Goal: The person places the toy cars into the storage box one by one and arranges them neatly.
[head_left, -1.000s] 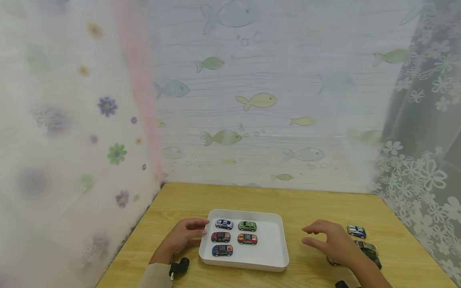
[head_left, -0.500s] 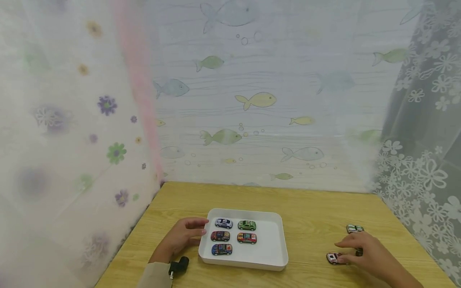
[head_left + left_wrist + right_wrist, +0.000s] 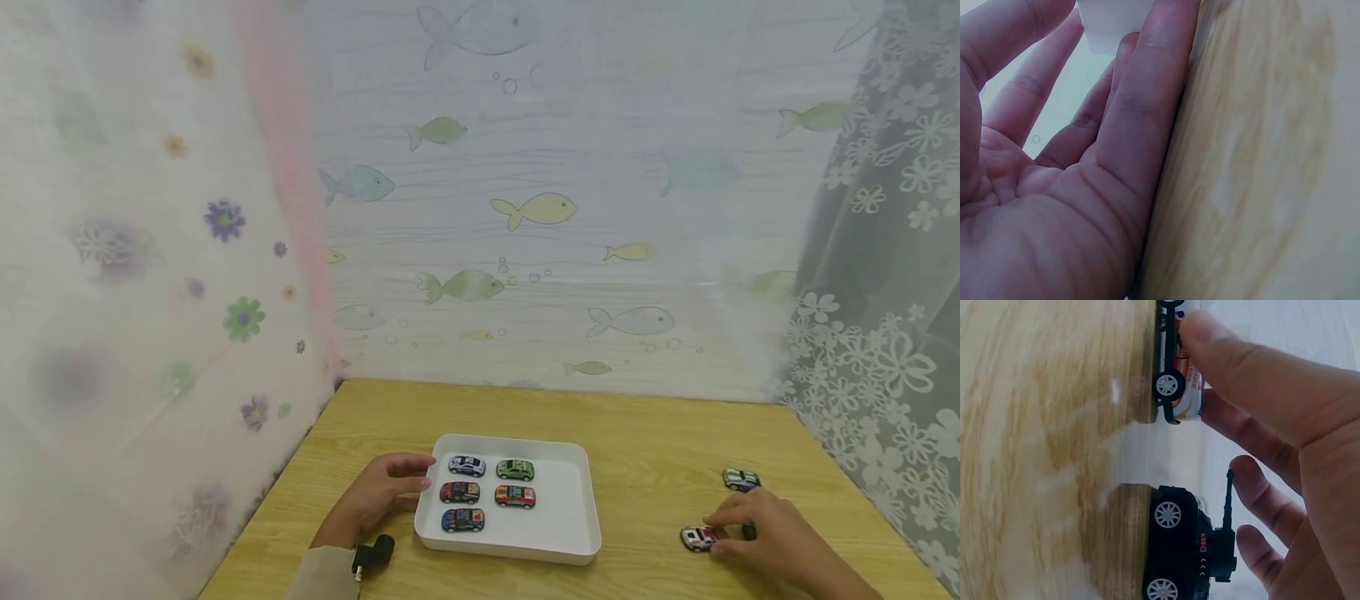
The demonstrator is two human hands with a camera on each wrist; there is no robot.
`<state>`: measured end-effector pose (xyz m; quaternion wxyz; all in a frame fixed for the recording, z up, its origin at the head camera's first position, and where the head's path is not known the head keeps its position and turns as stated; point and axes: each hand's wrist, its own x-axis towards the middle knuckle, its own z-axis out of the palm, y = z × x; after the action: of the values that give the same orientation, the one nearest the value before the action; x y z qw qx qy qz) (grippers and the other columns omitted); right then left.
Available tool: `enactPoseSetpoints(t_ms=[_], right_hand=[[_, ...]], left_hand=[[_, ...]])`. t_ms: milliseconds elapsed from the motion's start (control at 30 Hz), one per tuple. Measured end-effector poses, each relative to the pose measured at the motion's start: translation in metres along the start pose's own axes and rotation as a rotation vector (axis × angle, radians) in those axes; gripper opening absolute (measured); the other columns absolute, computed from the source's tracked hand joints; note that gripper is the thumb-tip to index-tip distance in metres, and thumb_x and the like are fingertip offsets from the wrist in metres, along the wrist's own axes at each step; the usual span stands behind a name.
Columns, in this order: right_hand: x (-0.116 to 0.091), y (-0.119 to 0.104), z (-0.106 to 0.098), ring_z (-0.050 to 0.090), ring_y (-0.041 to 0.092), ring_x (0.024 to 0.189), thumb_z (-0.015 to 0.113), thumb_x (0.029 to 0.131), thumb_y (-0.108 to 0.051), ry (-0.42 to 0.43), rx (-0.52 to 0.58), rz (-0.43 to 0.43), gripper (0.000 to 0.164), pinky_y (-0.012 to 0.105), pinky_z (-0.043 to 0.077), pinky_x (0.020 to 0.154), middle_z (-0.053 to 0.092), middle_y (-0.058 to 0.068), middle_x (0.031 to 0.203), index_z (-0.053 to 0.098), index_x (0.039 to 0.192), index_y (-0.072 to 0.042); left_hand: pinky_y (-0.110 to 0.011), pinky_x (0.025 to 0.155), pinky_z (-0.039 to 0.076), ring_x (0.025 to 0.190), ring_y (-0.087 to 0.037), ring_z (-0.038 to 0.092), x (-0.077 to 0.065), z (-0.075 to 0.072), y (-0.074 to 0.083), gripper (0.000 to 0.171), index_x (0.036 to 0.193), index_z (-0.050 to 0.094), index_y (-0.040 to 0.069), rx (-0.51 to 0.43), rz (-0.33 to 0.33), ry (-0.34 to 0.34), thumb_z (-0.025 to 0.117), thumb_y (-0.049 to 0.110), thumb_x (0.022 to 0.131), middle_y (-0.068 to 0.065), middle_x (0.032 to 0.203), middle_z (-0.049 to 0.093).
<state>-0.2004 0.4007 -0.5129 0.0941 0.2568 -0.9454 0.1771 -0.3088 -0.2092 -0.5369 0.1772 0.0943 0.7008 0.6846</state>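
A shallow white tray (image 3: 555, 533) lies on the table with several small toy cars in it, among them a green one (image 3: 515, 470) and a blue one (image 3: 462, 520). My left hand (image 3: 378, 492) rests at the tray's left side, its fairly straight fingers touching the outer wall (image 3: 1113, 25). To the right, my right hand (image 3: 765, 529) pinches a white and red toy car (image 3: 697, 539) by its rear end with thumb and forefinger. The car's wheels (image 3: 1169, 385) are at the tabletop. Under the palm stands a black toy vehicle with a gun barrel (image 3: 1179, 544), mostly hidden in the head view.
A white, green and blue toy car (image 3: 742, 479) stands behind my right hand. The wooden table (image 3: 645, 433) ends at a fish-print curtain (image 3: 547, 275) at the back. A black wrist mount (image 3: 372, 554) sits beside my left wrist.
My right hand has moved right and down from beside the tray to the toy cars, and its thumb and forefinger have come together on the white and red one. My left hand stays put.
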Motion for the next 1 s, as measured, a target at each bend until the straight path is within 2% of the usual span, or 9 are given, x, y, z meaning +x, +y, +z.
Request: enactPoseSetpoints(t_ms=[200, 400, 700, 1000], right_hand=[[0.002, 0.003, -0.004, 0.063, 0.005, 0.093, 0.081, 0.083, -0.05, -0.102, 0.053, 0.083, 0.037, 0.026, 0.055, 0.07, 0.07, -0.019, 0.101, 0.081, 0.11, -0.025], [0.004, 0.002, -0.006, 0.062, -0.003, 0.089, 0.079, 0.086, -0.05, -0.156, 0.114, 0.086, 0.025, 0.023, 0.054, 0.068, 0.069, -0.023, 0.098, 0.08, 0.104, -0.033], [0.009, -0.004, -0.007, 0.066, -0.001, 0.088, 0.077, 0.086, -0.054, -0.127, 0.066, 0.082, 0.023, 0.024, 0.055, 0.066, 0.071, -0.024, 0.097, 0.08, 0.1, -0.036], [0.025, -0.021, -0.008, 0.06, -0.003, 0.086, 0.077, 0.087, -0.052, -0.03, 0.08, 0.062, 0.018, 0.023, 0.048, 0.064, 0.068, -0.025, 0.095, 0.078, 0.099, -0.038]], left_hand=[[-0.046, 0.093, 0.062, 0.116, -0.026, 0.068, 0.001, 0.003, 0.002, 0.049, 0.139, 0.062, 0.001, -0.011, -0.005, 0.009, 0.077, 0.011, 0.094, -0.018, 0.141, 0.062], [-0.046, 0.092, 0.063, 0.116, -0.026, 0.068, 0.0, 0.002, 0.002, 0.048, 0.139, 0.063, 0.002, -0.001, -0.009, 0.013, 0.077, 0.012, 0.094, -0.018, 0.141, 0.062], [-0.047, 0.09, 0.063, 0.114, -0.025, 0.069, -0.001, 0.0, -0.004, 0.048, 0.139, 0.062, -0.001, 0.011, 0.015, -0.006, 0.076, 0.012, 0.094, -0.017, 0.138, 0.065], [-0.047, 0.09, 0.063, 0.114, -0.025, 0.069, -0.001, -0.001, -0.003, 0.048, 0.139, 0.062, -0.001, 0.018, 0.026, -0.015, 0.075, 0.012, 0.095, -0.016, 0.137, 0.065]])
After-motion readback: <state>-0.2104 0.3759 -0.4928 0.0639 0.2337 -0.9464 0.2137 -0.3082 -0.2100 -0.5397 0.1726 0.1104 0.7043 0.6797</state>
